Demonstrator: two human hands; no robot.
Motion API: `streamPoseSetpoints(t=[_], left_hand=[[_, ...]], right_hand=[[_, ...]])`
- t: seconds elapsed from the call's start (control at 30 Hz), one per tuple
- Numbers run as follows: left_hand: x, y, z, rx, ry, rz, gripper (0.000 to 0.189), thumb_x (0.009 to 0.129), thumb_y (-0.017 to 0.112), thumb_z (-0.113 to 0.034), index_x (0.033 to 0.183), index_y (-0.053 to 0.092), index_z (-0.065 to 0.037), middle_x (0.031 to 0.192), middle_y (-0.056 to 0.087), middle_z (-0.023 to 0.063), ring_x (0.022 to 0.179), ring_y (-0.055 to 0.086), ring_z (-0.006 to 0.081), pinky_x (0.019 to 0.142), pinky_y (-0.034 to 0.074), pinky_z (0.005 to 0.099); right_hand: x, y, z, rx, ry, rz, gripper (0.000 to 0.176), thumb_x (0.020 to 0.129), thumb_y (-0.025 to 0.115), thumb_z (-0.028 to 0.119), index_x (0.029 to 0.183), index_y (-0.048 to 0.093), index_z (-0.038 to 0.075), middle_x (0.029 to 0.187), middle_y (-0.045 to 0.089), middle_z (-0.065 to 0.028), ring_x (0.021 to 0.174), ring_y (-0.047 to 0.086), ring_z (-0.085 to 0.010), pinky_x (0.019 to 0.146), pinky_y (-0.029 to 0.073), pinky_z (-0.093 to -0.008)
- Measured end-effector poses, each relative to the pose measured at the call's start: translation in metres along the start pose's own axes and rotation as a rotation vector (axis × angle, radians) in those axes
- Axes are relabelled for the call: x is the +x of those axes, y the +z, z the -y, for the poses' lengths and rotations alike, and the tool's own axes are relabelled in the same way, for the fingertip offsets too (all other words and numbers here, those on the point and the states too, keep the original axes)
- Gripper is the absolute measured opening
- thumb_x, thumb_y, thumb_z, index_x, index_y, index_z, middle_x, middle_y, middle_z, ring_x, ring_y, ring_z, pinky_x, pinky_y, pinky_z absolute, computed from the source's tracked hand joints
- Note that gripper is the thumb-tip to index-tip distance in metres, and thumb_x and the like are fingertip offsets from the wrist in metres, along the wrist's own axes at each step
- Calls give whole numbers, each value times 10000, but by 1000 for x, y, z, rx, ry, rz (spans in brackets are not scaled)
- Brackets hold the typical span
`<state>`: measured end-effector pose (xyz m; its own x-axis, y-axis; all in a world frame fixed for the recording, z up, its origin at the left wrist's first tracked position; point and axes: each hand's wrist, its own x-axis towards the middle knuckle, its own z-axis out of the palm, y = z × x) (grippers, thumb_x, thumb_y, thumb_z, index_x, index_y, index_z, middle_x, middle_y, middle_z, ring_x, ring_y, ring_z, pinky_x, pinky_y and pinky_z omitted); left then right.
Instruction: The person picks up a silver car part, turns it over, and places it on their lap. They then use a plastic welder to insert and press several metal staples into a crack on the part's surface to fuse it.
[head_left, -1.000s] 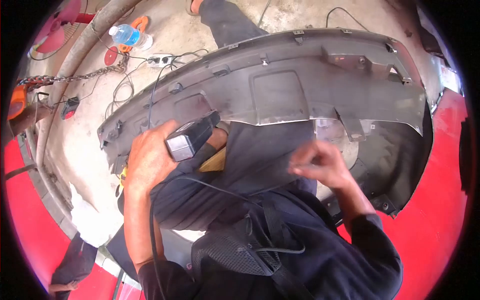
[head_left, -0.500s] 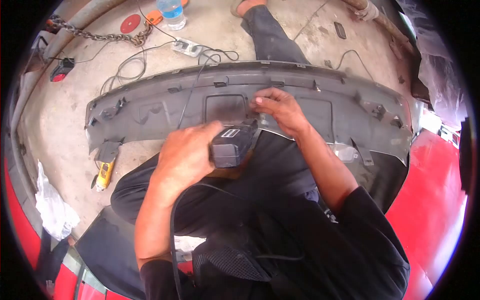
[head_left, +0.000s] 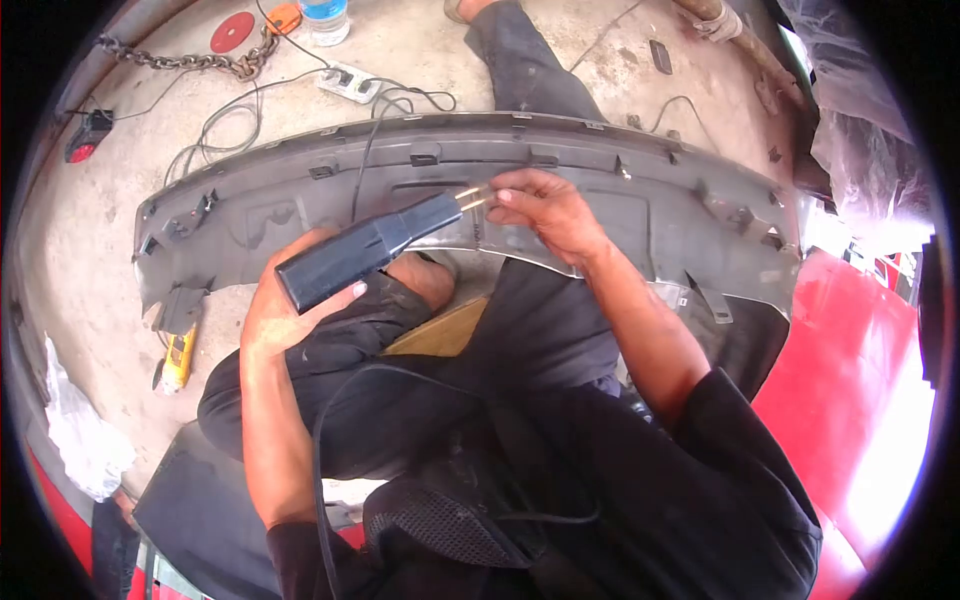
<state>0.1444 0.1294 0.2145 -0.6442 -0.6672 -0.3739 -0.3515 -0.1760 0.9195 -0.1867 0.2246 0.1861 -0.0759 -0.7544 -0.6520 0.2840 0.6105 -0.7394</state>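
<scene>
My left hand [head_left: 290, 290] is wrapped round a hot stapler [head_left: 370, 248], a black handheld tool with two brass-coloured prongs that point up to the right. At the prong tips, my right hand [head_left: 550, 215] has its thumb and fingers pinched together. Whatever small thing they hold there is too fine to make out. Beneath both hands, a dark grey plastic car bumper [head_left: 320, 210] lies across the floor in front of my legs, its clips and ribbed inner side facing up.
A yellow angle grinder [head_left: 178, 358] lies on the left by the bumper's end. Beyond the bumper are a power strip [head_left: 350, 82] with cables, a water bottle [head_left: 326, 22], a red disc [head_left: 233, 33] and a chain [head_left: 180, 60]. Red panels [head_left: 820, 370] stand at the right.
My left hand has swung left and turned the hot stapler, so its prongs now show against my right fingertips. My right hand keeps its pinch. The whole view has shifted slightly.
</scene>
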Motion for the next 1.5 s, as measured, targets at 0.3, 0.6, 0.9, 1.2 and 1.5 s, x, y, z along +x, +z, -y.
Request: streamPoseSetpoints(t=[0.3,0.6,0.9,1.2,1.5], left_hand=[[3,15,-4,17,10,56,480,695,834,-148,1094,625,20,966,684,117,922,634,192,855,484,318],[4,17,-8,136,3,26,478,702,820,-161,1106,629,9,971,685,131,927,649,243,868,483,342],[1,13,-7,52,-22,25,483,684,827,-168,1082,629,21,947,681,120,899,641,215,854,483,326],[1,14,0,62,23,31,466,687,821,-163,1078,637,11,927,678,99,883,628,184,839,480,318],[0,10,-5,73,-2,50,455,715,811,-126,1113,637,8,993,689,133,931,654,211,878,489,327]], right_hand=[[0,-1,0,-27,-15,11,262,938,638,80,1138,618,-87,1045,661,-146,937,679,-222,854,558,-310],[-4,-2,3,-38,4,56,243,918,645,53,1112,637,-92,1061,673,-151,969,672,-233,911,535,-340],[-1,-6,-3,-82,-7,36,249,899,645,16,1129,647,-78,1044,687,-143,942,671,-193,881,527,-298],[-3,-10,-3,-201,-21,92,345,850,707,52,1176,656,-46,1047,698,-90,957,628,-131,872,477,-265],[-6,-3,5,-300,-12,70,388,826,754,74,1185,656,-34,1082,697,-82,991,620,-137,893,472,-275]])
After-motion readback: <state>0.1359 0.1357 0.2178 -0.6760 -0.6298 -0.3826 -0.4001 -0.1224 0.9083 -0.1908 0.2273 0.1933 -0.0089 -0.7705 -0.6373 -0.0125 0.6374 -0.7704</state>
